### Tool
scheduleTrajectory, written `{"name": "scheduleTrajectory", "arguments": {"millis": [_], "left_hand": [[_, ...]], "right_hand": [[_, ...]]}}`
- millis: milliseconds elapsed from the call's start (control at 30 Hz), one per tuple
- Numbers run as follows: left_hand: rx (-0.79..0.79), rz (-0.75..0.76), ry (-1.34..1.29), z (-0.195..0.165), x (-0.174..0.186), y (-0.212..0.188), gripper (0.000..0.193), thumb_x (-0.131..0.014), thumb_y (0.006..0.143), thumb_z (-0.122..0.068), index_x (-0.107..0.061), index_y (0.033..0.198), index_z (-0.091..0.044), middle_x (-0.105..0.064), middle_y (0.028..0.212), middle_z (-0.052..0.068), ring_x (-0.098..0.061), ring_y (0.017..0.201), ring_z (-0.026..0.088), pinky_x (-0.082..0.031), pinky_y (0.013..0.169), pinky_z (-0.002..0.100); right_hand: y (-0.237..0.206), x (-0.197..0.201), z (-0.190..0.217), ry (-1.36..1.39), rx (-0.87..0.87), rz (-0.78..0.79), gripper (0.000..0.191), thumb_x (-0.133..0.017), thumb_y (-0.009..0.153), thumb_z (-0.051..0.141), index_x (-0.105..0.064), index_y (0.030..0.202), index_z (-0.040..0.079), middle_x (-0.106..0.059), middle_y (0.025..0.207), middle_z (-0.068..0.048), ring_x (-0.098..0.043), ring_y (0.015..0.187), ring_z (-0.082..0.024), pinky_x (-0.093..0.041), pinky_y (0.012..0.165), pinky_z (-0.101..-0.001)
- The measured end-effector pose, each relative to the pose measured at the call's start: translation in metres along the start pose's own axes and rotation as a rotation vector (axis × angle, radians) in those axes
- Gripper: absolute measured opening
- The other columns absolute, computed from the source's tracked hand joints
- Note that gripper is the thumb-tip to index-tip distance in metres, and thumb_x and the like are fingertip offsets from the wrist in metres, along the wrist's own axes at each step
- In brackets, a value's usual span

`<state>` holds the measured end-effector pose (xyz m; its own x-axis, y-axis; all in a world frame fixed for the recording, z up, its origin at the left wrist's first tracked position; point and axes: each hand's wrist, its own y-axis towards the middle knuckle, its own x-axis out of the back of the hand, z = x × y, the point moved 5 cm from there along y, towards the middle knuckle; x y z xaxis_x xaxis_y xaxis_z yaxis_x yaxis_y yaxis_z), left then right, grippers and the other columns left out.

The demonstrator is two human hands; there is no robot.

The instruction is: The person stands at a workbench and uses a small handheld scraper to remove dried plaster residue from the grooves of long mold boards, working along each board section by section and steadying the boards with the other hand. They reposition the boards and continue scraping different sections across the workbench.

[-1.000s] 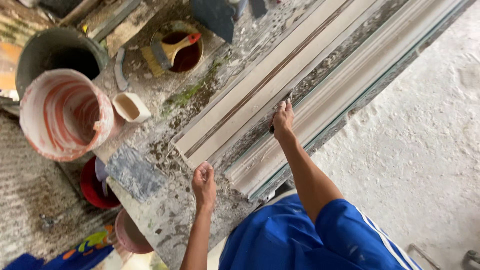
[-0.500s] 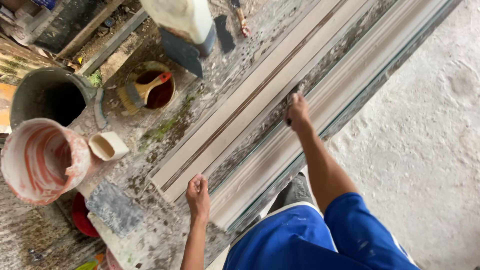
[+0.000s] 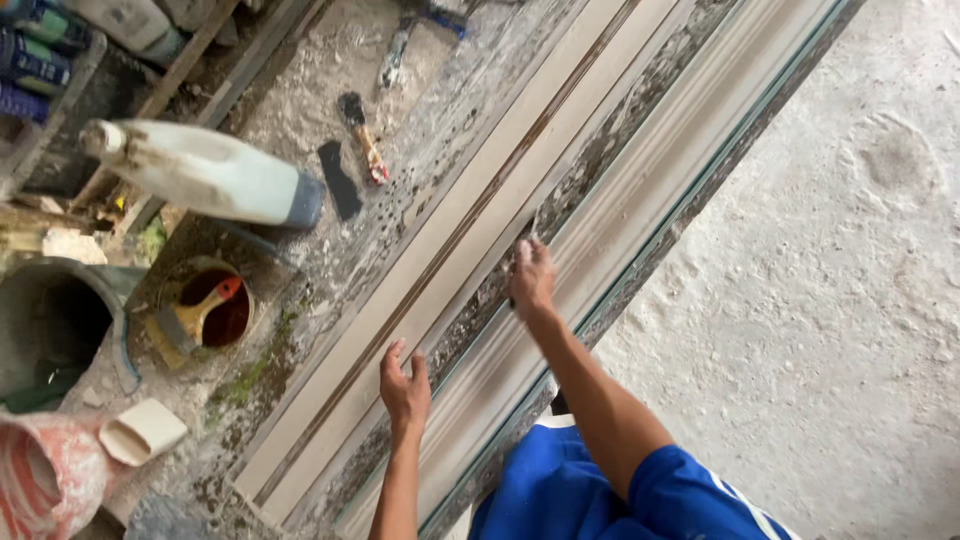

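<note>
Two long pale moulded strips lie side by side on a plaster-crusted workbench (image 3: 340, 250). My left hand (image 3: 404, 387) rests with its fingers apart on the near end of the left strip (image 3: 470, 215). My right hand (image 3: 530, 278) presses a small dark tool, mostly hidden by the fingers, into the grey gap beside the right strip (image 3: 650, 190). My blue shorts (image 3: 560, 485) show at the bottom.
A white plastic jug (image 3: 200, 175) lies on its side at the upper left. Below it a pot holds a brush with an orange handle (image 3: 200, 312). A dark bucket (image 3: 50, 325), a pink-stained bucket (image 3: 50, 475) and a white scoop (image 3: 140, 432) stand at the left. Dusty floor lies right.
The view has swung along the bench: the buckets slid down and left, and the jug came into sight. My right hand moved further along the gap. My left hand kept to the strip.
</note>
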<state>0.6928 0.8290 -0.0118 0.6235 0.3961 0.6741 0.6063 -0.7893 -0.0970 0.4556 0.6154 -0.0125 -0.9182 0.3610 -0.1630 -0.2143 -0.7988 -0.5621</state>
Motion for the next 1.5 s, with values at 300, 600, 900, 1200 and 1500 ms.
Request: {"name": "scheduleTrajectory", "arguments": {"millis": [300,600,900,1200,1500], "left_hand": [[-0.058,0.083,-0.066,-0.034,-0.031,0.01,0.052,-0.068,0.093,-0.028,-0.06,0.134,0.002,-0.061,0.138,0.023,-0.057,0.131,0.036,-0.042,0.11,0.043],[-0.07,0.108,-0.006,-0.067,-0.08,0.046,0.052,-0.066,0.094,-0.03,-0.058,0.136,0.0,-0.058,0.144,0.023,-0.052,0.137,0.039,-0.039,0.115,0.045],[-0.208,0.054,0.233,-0.163,-0.196,0.087,0.078,-0.071,0.089,-0.041,-0.045,0.15,-0.001,-0.029,0.16,0.035,-0.024,0.151,0.051,-0.021,0.125,0.056],[0.141,0.364,0.258,-0.217,-0.228,0.107,0.111,-0.071,0.08,-0.064,-0.014,0.163,-0.016,-0.002,0.169,0.026,0.0,0.156,0.048,-0.017,0.12,0.063],[0.037,0.374,0.235,-0.235,-0.233,0.136,0.115,-0.065,0.081,-0.073,-0.011,0.165,-0.016,0.002,0.17,0.026,0.004,0.157,0.047,-0.013,0.119,0.069]], "right_hand": [[0.07,0.02,0.083,-0.074,0.045,-0.013,0.018,-0.058,0.106,0.03,-0.066,0.112,0.015,-0.051,0.061,0.001,-0.047,0.045,-0.01,-0.04,0.039,-0.0322],[0.125,0.031,0.129,-0.156,0.058,0.112,0.036,-0.049,0.109,0.03,-0.054,0.137,0.007,-0.049,0.062,0.002,-0.043,0.042,-0.01,-0.038,0.037,-0.0306],[0.262,0.077,0.26,-0.215,0.078,0.133,0.03,-0.05,0.105,0.032,-0.053,0.132,0.019,-0.048,0.055,-0.002,-0.041,0.036,-0.013,-0.036,0.032,-0.0328],[0.259,0.067,0.252,0.125,-0.293,-0.009,0.039,-0.045,0.109,0.046,-0.049,0.106,0.007,-0.053,0.066,-0.006,-0.054,0.048,-0.016,-0.047,0.041,-0.0364],[0.187,0.048,0.197,-0.381,0.137,-0.088,0.044,-0.049,0.111,0.035,-0.048,0.147,0.012,-0.063,0.086,-0.004,-0.061,0.059,-0.016,-0.053,0.051,-0.0341]]}}
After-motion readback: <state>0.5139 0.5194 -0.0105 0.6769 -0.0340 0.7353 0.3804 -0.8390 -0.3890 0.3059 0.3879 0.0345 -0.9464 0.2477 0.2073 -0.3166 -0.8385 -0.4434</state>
